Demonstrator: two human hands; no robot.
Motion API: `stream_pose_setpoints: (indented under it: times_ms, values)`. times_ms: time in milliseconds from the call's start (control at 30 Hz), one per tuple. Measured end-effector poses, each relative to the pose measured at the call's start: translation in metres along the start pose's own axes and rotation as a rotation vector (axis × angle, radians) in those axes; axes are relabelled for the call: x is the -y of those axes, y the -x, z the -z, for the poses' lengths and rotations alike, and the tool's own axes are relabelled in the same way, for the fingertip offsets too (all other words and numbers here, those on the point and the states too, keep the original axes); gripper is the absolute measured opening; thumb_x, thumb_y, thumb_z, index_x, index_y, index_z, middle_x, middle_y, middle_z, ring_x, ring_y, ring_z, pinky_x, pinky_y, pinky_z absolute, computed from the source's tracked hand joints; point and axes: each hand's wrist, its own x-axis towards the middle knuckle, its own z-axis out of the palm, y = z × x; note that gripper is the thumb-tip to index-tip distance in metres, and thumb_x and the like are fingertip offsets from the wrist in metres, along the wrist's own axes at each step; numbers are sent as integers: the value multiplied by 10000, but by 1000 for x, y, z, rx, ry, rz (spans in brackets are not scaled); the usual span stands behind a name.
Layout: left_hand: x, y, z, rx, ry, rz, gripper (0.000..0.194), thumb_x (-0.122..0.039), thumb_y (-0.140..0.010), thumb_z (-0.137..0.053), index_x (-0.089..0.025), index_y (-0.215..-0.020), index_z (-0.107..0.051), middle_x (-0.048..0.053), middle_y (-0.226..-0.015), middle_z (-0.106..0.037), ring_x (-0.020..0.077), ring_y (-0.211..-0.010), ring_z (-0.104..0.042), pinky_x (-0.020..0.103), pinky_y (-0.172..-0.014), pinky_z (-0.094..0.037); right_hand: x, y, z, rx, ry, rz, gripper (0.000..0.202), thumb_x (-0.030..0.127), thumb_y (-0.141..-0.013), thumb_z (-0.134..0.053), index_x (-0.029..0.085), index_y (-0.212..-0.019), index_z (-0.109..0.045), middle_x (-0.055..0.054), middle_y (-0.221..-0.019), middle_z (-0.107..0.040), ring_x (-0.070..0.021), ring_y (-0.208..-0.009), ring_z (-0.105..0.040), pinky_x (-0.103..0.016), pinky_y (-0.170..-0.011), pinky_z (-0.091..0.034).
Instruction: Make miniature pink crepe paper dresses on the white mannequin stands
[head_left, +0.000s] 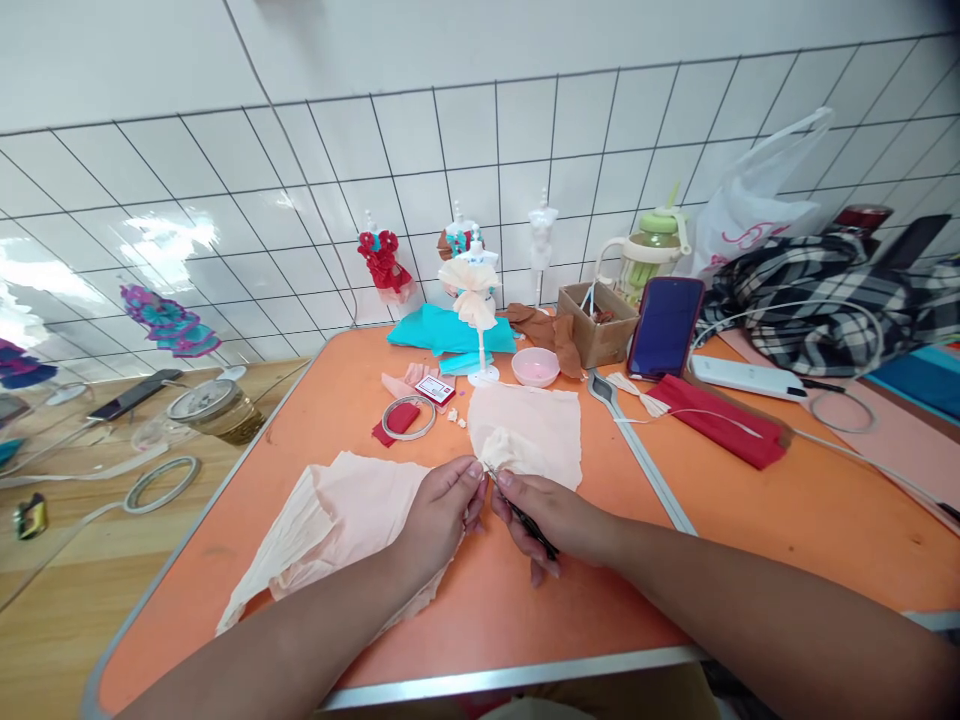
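Observation:
My left hand (450, 493) pinches the edge of a small gathered piece of cream crepe paper (508, 450). In my right hand (553, 515) is a pair of small black-handled scissors (534, 528), their metal tip touching the paper near my left fingertips. The exact spot where they meet is partly hidden by my fingers. Beneath and behind the hands lies a flat pale pink crepe sheet (540, 410). A larger crumpled pale pink sheet (367, 500) reaches under my left forearm. Beyond stands a small white mannequin (480, 275) with a cream paper dress.
Around the orange table (600, 620) are a tape roll (409, 418), a small labelled box (435, 390), a pink bowl (535, 367), a cardboard box (596, 335), an upright phone (666, 328) and folded red paper (720, 420). A white cable (862, 458) runs along the right.

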Motion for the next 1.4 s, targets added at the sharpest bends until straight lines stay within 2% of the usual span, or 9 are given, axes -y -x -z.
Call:
stream_pose_setpoints:
  times_ms: [167, 367, 667, 833, 1100, 1200, 1400]
  values:
    - [0, 1, -2, 40, -23, 7, 372, -437, -859, -489, -168, -602, -502, -46, -457, -396, 91, -435, -372, 213, -438, -349, -2, -1, -3, -37, 54, 77, 474, 658, -880, -295, 207, -773, -394, 115, -364, -429, -65, -243, -364, -240, -365, -493]
    - [3, 2, -1, 25, 12, 39, 366, -434, -846, -511, -175, -593, -463, -65, -441, -360, 78, -407, -339, 212, -435, -345, 5, 3, -6, -53, 135, 127, 465, 646, -882, -304, 210, -739, -382, 127, -347, -367, -58, -230, -321, -212, -341, -464]
    - [4, 1, -1, 71, 71, 10, 373, -442, -859, -498, -178, -599, -450, -69, -456, -352, 73, -413, -315, 222, -458, -383, 7, 4, -3, 47, -58, 50, 459, 639, -896, -294, 212, -738, -358, 127, -342, -380, -59, -227, -290, -218, -320, -454]
    - [6, -1, 2, 27, 58, -16, 370, -453, -866, -494, -181, -618, -455, -71, -463, -348, 79, -426, -312, 221, -461, -389, 9, 5, -5, 93, -165, -1, 454, 625, -912, -248, 213, -772, -376, 126, -352, -391, -55, -226, -281, -238, -337, -480]
    - [5, 0, -1, 33, -30, -61, 368, -439, -876, -488, -170, -624, -492, -57, -484, -373, 90, -460, -361, 226, -480, -390, 6, 5, -7, 60, -162, 32, 434, 618, -905, -276, 212, -782, -366, 128, -357, -387, -51, -233, -292, -230, -362, -492]
    - [4, 1, -3, 30, -12, -60, 364, -429, -878, -488, -170, -623, -490, -58, -487, -372, 91, -461, -365, 226, -481, -397, 5, 5, -7, 60, -176, 58, 416, 594, -915, -286, 213, -766, -361, 129, -344, -382, -53, -228, -281, -253, -360, -505]
    - [5, 0, -4, 44, 61, -26, 357, -413, -880, -499, -172, -619, -467, -61, -493, -377, 84, -461, -353, 218, -476, -391, 9, 5, -10, 84, -272, 19, 403, 560, -933, -251, 214, -748, -344, 128, -332, -374, -54, -216, -258, -265, -354, -509]
